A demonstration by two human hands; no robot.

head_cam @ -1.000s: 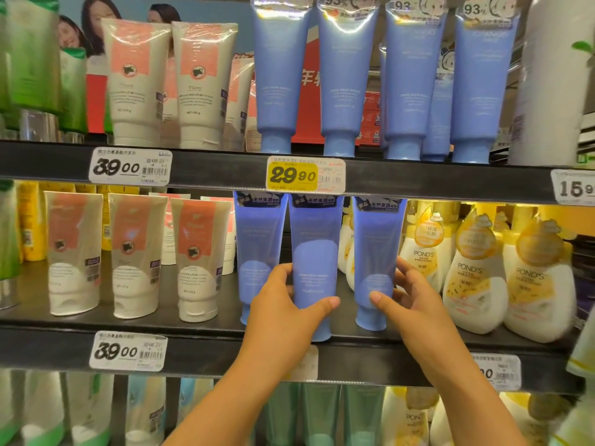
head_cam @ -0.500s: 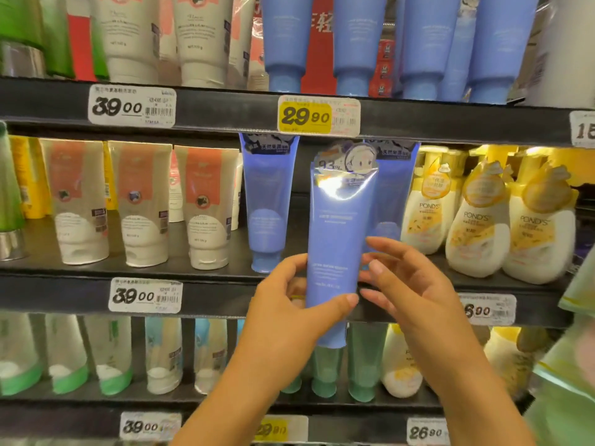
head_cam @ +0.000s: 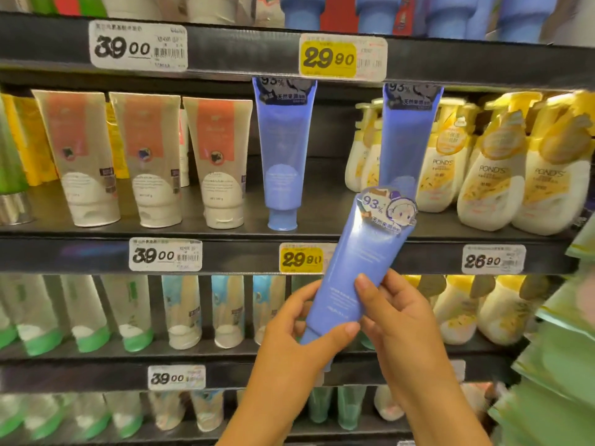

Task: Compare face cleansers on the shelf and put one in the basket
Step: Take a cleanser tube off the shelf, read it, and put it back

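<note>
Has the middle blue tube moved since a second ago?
Yes. The blue tube left its shelf slot, now lower, tilted, in front of the yellow 29.90 tag, held by both hands.

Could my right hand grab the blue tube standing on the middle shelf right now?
Probably not straight away: the right hand and the left hand both hold a blue tube. The standing tube itself sits at the shelf front with nothing before it.
</note>
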